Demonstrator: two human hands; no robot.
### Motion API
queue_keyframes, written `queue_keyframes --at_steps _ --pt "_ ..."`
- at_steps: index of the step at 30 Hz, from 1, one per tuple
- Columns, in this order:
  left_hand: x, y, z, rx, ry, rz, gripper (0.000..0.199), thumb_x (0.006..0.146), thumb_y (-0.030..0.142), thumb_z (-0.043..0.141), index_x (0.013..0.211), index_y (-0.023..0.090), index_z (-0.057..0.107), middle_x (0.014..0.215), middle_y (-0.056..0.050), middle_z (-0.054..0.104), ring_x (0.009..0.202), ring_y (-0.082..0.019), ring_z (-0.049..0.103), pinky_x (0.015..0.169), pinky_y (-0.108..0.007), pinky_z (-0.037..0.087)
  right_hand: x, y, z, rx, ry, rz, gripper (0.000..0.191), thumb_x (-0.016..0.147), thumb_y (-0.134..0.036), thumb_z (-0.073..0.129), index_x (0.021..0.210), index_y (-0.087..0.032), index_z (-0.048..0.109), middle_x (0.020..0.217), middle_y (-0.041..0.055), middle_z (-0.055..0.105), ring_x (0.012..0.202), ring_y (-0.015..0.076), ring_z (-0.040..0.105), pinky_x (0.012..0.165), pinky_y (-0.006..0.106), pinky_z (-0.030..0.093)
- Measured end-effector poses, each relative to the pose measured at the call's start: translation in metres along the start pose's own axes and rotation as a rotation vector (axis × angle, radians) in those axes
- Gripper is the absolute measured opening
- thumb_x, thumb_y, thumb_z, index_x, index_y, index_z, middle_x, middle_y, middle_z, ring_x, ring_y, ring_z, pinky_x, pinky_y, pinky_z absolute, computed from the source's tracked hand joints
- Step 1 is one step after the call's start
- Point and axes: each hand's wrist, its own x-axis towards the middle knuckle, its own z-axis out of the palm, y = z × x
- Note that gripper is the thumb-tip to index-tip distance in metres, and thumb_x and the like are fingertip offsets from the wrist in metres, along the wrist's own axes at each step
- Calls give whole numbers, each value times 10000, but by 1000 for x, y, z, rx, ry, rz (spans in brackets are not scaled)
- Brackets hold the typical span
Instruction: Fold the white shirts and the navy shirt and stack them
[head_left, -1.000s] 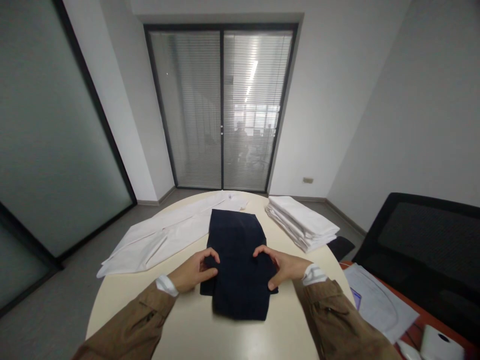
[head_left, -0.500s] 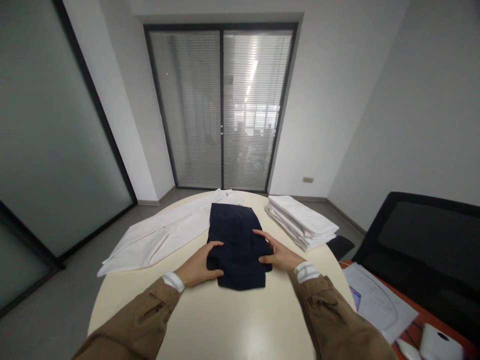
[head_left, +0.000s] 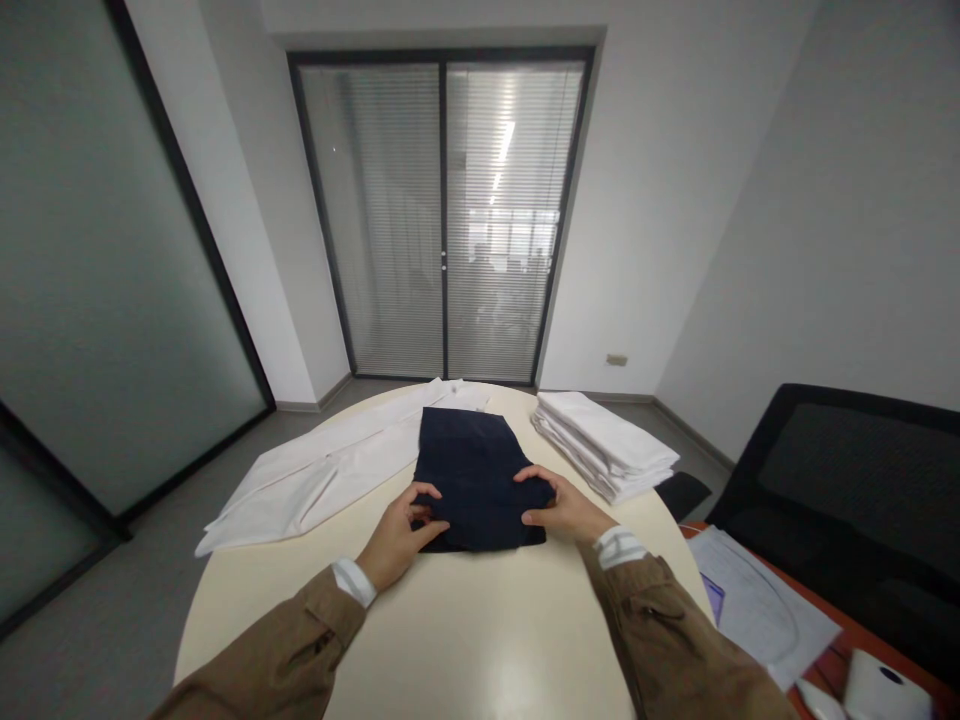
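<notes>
A folded dark navy cloth lies on the round cream table in front of me. My left hand grips its near left edge, thumb on top and index finger bent over the side. On the opposite side, my right hand holds the near right edge between thumb and fingers. The cloth's near edge runs almost straight between the two hands, with a lower layer just showing beneath it. Some fingertips are hidden under or behind the fabric.
Left of the cloth, a white garment is spread out to the table's edge. A stack of folded white cloths sits at the right back. Beyond the table's right side are a black mesh chair and papers on a reddish surface.
The near flap that hung toward me is now drawn up, making the cloth shorter. My left hand has shifted slightly right, and its fingers have closed more on the edge.
</notes>
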Motion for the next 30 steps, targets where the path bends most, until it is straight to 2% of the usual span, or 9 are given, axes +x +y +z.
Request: queue_keyframes --at_steps 3,9,11,14,17,19,22,26,30 --pt "3 1 3 -57 88 -20 398 695 340 771 992 199 546 853 -25 701 796 -191 677 702 -273 506 6 3 -1 -34 105 -64 540 608 -376 890 1043 -216 612 829 -31 589 706 126 565 633 241 452" --pt "7 -3 2 2 129 26 297 736 380 707 909 195 553 871 -32 694 843 -205 685 726 -283 520 13 5 1 -54 225 -135 510 585 -384 897 1001 -197 669 932 26 668 870 198 621 814 330 479" --pt "7 -4 0 114 117 66 214 768 348 654 878 198 548 831 -14 673 803 -187 673 694 -260 498 13 7 0 -51 198 -98 496 585 -401 893 977 -184 681 896 34 681 849 204 633 816 352 486" --pt "3 0 -2 410 68 105 76 802 241 570 868 211 547 704 24 607 665 -152 614 627 -239 428 10 13 0 -63 119 -33 473 575 -418 893 917 -165 685 826 30 683 802 202 641 788 359 497" --pt "-3 7 -2 721 37 109 97 797 184 568 877 236 549 669 36 581 627 -158 575 609 -247 359 7 20 -1 -106 61 -11 413 595 -425 878 831 -158 669 863 31 677 803 186 628 745 323 493" --pt "-6 12 -1 844 24 98 142 792 244 634 906 252 551 732 24 620 675 -183 596 625 -256 349 5 22 -2 -138 28 6 398 607 -421 868 817 -160 652 875 22 661 792 172 610 707 295 481" --pt "-8 15 -1 916 9 82 205 802 330 682 953 265 558 783 10 652 723 -209 624 642 -262 352 2 21 -4 -184 -20 51 439 589 -404 878 873 -178 631 870 0 631 784 163 587 678 270 462" --pt "-8 19 -2 1003 -21 93 94 846 300 645 920 269 596 783 0 678 762 -220 651 655 -263 354 -2 12 -6 -232 -62 44 478 575 -416 893 889 -194 609 875 -15 603 802 160 566 690 256 440" --pt "-9 24 -1 1025 8 101 187 834 435 660 907 265 632 724 0 683 723 -221 655 643 -269 357 -5 1 -8 -323 -130 19 435 625 -483 866 881 -188 676 795 -15 587 760 152 548 655 243 421"
